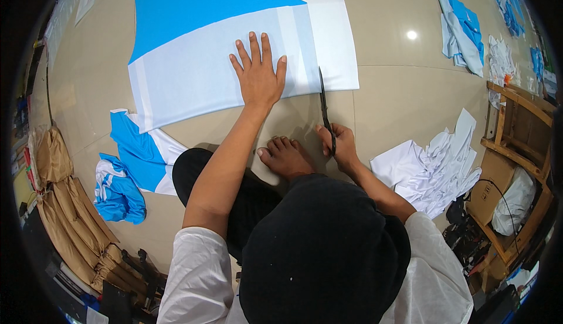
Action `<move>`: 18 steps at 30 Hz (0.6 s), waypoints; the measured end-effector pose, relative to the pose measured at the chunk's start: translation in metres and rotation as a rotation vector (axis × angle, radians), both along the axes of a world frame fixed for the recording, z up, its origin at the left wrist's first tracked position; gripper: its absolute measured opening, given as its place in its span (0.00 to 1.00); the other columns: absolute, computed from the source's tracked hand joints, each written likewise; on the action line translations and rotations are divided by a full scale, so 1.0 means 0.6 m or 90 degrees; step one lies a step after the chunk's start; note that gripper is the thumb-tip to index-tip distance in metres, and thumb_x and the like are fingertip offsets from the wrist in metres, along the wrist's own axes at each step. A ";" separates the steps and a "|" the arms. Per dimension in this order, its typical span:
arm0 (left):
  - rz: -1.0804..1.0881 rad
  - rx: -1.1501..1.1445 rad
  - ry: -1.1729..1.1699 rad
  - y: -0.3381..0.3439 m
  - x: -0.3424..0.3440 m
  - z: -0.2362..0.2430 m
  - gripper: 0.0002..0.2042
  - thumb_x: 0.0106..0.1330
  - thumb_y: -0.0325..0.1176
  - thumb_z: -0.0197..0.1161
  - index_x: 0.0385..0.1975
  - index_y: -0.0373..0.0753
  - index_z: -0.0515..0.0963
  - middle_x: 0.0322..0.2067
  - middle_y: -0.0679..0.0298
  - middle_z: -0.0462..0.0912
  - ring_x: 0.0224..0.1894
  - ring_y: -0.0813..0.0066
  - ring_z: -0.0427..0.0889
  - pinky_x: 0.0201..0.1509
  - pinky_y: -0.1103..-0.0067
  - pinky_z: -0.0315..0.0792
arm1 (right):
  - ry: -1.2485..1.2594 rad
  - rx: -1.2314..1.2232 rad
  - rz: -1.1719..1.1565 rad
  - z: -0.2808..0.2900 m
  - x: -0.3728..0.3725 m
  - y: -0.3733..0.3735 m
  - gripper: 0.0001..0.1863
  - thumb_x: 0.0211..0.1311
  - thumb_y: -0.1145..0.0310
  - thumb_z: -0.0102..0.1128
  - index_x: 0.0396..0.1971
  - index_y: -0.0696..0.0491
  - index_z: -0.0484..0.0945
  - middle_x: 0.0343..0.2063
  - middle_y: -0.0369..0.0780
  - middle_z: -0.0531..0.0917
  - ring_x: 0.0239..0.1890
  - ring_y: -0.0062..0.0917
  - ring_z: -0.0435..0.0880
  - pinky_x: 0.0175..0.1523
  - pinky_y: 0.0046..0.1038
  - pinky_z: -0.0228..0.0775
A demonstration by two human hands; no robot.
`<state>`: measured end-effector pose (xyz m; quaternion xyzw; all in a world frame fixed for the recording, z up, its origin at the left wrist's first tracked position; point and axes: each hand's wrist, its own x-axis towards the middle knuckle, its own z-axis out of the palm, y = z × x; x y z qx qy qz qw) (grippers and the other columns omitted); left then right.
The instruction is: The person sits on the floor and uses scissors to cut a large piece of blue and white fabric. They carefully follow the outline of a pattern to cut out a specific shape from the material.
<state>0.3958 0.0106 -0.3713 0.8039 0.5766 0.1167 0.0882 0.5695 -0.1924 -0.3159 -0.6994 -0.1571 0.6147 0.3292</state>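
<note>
My left hand (257, 77) lies flat, fingers (254, 47) spread wide, pressing on the large blue-and-white fabric panel (193, 60) spread on the beige tiled floor (410, 101). My right hand (340, 145) is closed round the handles of the black-handled scissors (324, 110), whose blades point away from me, their tips at the panel's near edge just right of my left hand. The panel's near edge curves from lower left to upper right; bare tile lies open beyond its right edge and between it and my bare foot (285, 155), which rests between both hands. To my left lie crumpled blue-and-white fabric pieces (132, 171), well apart from the panel, beside a stack of brown paper bundles (70, 206). To my right, a heap of white fabric offcuts (437, 171) lies near a wooden rack (519, 148) holding a cardboard box (488, 192) and a white bag (513, 201).
</note>
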 end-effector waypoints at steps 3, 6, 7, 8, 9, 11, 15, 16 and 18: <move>-0.001 0.002 -0.001 0.000 0.001 0.000 0.37 0.84 0.55 0.48 0.84 0.37 0.57 0.84 0.42 0.52 0.85 0.27 0.42 0.83 0.35 0.36 | 0.008 -0.002 -0.007 -0.006 0.001 0.003 0.22 0.71 0.54 0.74 0.24 0.52 0.77 0.15 0.32 0.77 0.15 0.15 0.72 0.23 0.22 0.61; 0.000 0.003 -0.006 -0.001 0.000 0.000 0.37 0.84 0.55 0.48 0.84 0.37 0.57 0.84 0.42 0.53 0.85 0.27 0.43 0.83 0.35 0.36 | 0.001 -0.019 -0.009 -0.003 -0.001 0.008 0.22 0.71 0.54 0.74 0.24 0.52 0.77 0.15 0.32 0.77 0.15 0.15 0.72 0.23 0.22 0.61; 0.000 0.003 -0.008 -0.001 0.000 0.001 0.37 0.84 0.55 0.48 0.84 0.37 0.57 0.84 0.42 0.53 0.85 0.27 0.43 0.83 0.35 0.36 | 0.003 -0.018 -0.012 -0.002 -0.001 0.008 0.21 0.71 0.54 0.74 0.24 0.52 0.78 0.15 0.32 0.77 0.15 0.15 0.72 0.23 0.22 0.61; 0.000 0.003 -0.008 -0.001 0.000 0.001 0.37 0.84 0.55 0.48 0.84 0.37 0.57 0.84 0.42 0.53 0.85 0.27 0.43 0.83 0.35 0.36 | 0.004 -0.016 -0.014 -0.001 -0.001 0.008 0.21 0.71 0.54 0.74 0.24 0.52 0.78 0.15 0.32 0.77 0.15 0.14 0.72 0.23 0.22 0.61; 0.000 0.003 -0.009 0.000 0.001 0.002 0.37 0.84 0.55 0.48 0.84 0.37 0.57 0.84 0.42 0.53 0.84 0.27 0.43 0.83 0.35 0.37 | 0.006 -0.015 -0.017 0.000 -0.002 0.009 0.21 0.71 0.55 0.75 0.24 0.53 0.78 0.15 0.32 0.77 0.15 0.14 0.72 0.23 0.22 0.61; -0.001 0.004 -0.009 0.000 0.000 0.001 0.37 0.84 0.55 0.48 0.84 0.37 0.57 0.84 0.42 0.53 0.84 0.27 0.43 0.83 0.35 0.37 | 0.005 -0.022 -0.020 0.003 -0.003 0.010 0.21 0.71 0.55 0.75 0.25 0.53 0.79 0.15 0.32 0.77 0.15 0.14 0.72 0.22 0.22 0.61; -0.001 0.006 -0.004 0.000 -0.001 -0.001 0.37 0.83 0.55 0.49 0.84 0.37 0.57 0.84 0.42 0.53 0.84 0.27 0.43 0.83 0.35 0.38 | -0.006 -0.023 -0.010 -0.005 -0.001 0.005 0.20 0.70 0.56 0.75 0.26 0.54 0.80 0.15 0.32 0.77 0.15 0.14 0.73 0.22 0.22 0.61; -0.002 0.006 -0.003 0.000 -0.001 -0.001 0.37 0.83 0.55 0.49 0.84 0.37 0.57 0.84 0.42 0.53 0.84 0.27 0.43 0.83 0.35 0.38 | -0.013 -0.015 -0.011 -0.010 -0.002 0.003 0.20 0.70 0.55 0.75 0.26 0.56 0.81 0.14 0.32 0.77 0.14 0.15 0.73 0.21 0.23 0.60; -0.003 0.003 -0.003 0.001 0.000 -0.002 0.37 0.83 0.55 0.49 0.84 0.37 0.57 0.84 0.42 0.53 0.84 0.27 0.43 0.83 0.35 0.38 | -0.027 0.001 -0.014 -0.017 -0.003 -0.003 0.22 0.69 0.54 0.76 0.27 0.58 0.83 0.13 0.33 0.78 0.13 0.15 0.73 0.19 0.23 0.59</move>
